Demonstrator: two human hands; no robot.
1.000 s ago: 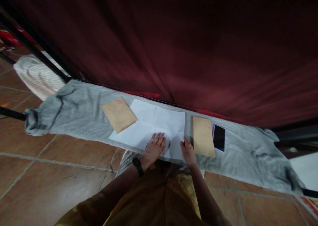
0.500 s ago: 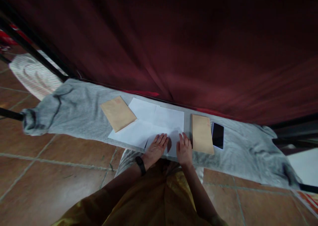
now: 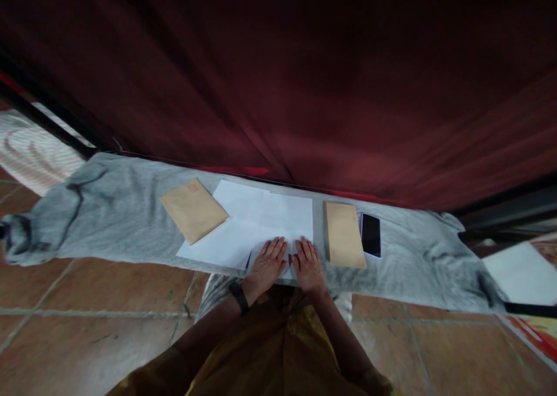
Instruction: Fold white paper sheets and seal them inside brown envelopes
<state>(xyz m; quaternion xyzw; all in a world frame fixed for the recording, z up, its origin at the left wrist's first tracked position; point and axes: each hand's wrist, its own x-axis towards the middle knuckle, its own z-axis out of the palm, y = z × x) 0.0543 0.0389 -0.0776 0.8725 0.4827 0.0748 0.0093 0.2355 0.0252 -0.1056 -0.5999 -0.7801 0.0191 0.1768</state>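
Note:
Both my hands lie flat, side by side, on a small folded piece of white paper (image 3: 287, 238) at the near edge of a grey cloth (image 3: 113, 222). My left hand (image 3: 266, 263), with a black band on the wrist, has its fingers stretched out and touching the paper. My right hand (image 3: 308, 262) presses down just to its right, fingers also out flat. Larger white sheets (image 3: 261, 210) lie spread behind the hands. One brown envelope (image 3: 192, 209) rests on the sheets' left corner. A second brown envelope (image 3: 344, 233) lies right of my right hand.
A black phone (image 3: 371, 234) lies face up beside the right envelope. A dark red curtain (image 3: 304, 82) hangs close behind the cloth. The floor is brown tile (image 3: 87, 315). A striped cloth (image 3: 30, 152) shows at far left, a white surface (image 3: 517, 274) at far right.
My right hand moved left from the paper's right edge and now lies flat beside my left hand. The paper under the hands looks folded smaller. The view shifted slightly right.

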